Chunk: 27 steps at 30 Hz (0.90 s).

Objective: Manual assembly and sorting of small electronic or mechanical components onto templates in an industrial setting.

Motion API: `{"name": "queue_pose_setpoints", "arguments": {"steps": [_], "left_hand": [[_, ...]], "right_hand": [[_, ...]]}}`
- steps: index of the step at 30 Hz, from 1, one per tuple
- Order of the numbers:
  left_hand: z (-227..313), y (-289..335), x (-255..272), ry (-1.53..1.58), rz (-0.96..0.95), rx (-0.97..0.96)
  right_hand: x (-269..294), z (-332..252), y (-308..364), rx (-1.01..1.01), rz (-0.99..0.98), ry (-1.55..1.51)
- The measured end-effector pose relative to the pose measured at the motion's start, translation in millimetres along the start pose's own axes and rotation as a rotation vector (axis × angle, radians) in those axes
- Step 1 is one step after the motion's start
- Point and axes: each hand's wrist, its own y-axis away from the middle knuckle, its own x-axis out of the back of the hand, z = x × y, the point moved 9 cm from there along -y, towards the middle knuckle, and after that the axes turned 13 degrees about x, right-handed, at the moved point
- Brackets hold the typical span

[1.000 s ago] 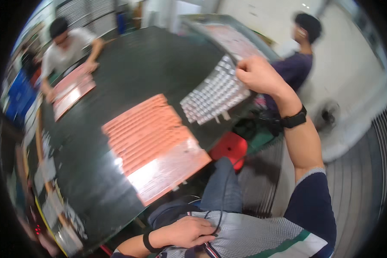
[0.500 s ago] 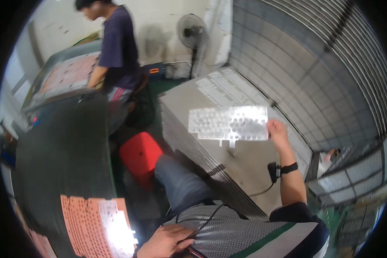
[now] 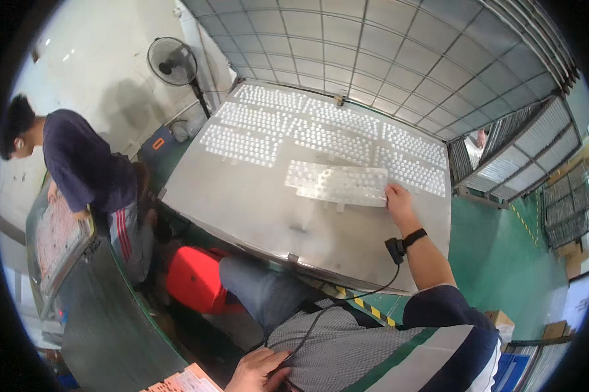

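Observation:
My right hand (image 3: 399, 198) pinches the right end of a thin, clear keyboard membrane sheet (image 3: 337, 184) with rows of round dots and small tabs on its near edge. The sheet is above a broad grey metal rack top (image 3: 242, 202). Several similar dotted sheets (image 3: 334, 140) lie in rows on the far part of that surface. Against my shirt, beside a thin black cable (image 3: 314, 326), rests my left hand (image 3: 260, 367), its fingers curled; what they hold, if anything, is hidden. At the lower edge is part of an orange perforated sheet (image 3: 183, 381).
A wire mesh panel (image 3: 373, 59) stands behind the rack top. On the left, another person (image 3: 88, 157) leans over a framed pink sheet (image 3: 59, 235). Also near are a red stool (image 3: 195, 279), a dark green table (image 3: 115, 326), a standing fan (image 3: 172, 61) and wire racks (image 3: 517, 147).
The view has swung to the right, bringing more of the rack top and its sheets into sight. My right hand still holds the membrane sheet, now tilted slightly. My left hand's fingers look more curled.

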Motion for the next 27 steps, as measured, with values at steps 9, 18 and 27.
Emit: {"name": "queue_pose_setpoints", "arguments": {"steps": [9, 18, 27], "left_hand": [[10.0, -15.2, 7.3, 0.023, 0.027, 0.007], [11.4, -4.1, 0.6, 0.019, 0.083, 0.075], [17.7, 66.6, -30.5, 0.094, 0.253, -0.002]], "right_hand": [[-36.0, 19.1, -18.0, -0.078, 0.079, -0.08], [-39.1, -51.1, -13.8, 0.32, 0.179, 0.554], [-243.8, -231.1, 100.8, 0.716, -0.667, 0.08]]}}
